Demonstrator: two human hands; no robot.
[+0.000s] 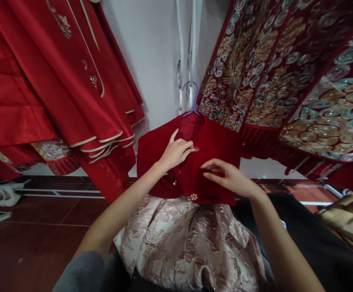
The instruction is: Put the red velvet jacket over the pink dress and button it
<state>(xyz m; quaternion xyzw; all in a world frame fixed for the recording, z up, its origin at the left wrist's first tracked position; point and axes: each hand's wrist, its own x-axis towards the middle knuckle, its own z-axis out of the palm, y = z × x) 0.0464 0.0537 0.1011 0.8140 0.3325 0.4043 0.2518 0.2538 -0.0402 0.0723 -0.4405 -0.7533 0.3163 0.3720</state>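
A dark red jacket [222,140] hangs in front of me on a purple hanger [193,109]. My left hand [178,152] lies over its front, with the fingertips pinched at a small jewelled clasp [196,149] below the neckline. One finger of that hand points up. My right hand [228,175] is over the other side of the jacket, thumb and fingers apart and nothing between them. At the lower hem sits a gold flower-shaped clasp [192,197]. A pearl-like bead [174,183] shows below my left wrist. Patterned shiny fabric [176,243] is bunched below the jacket.
Red garments with pale piping [82,81] hang on the left. Sequinned, embroidered dark red garments [264,81] hang on the right. White metal bars [191,48] run up the wall behind the hanger. Gold fabric [348,219] lies at the right, above dark material [304,239].
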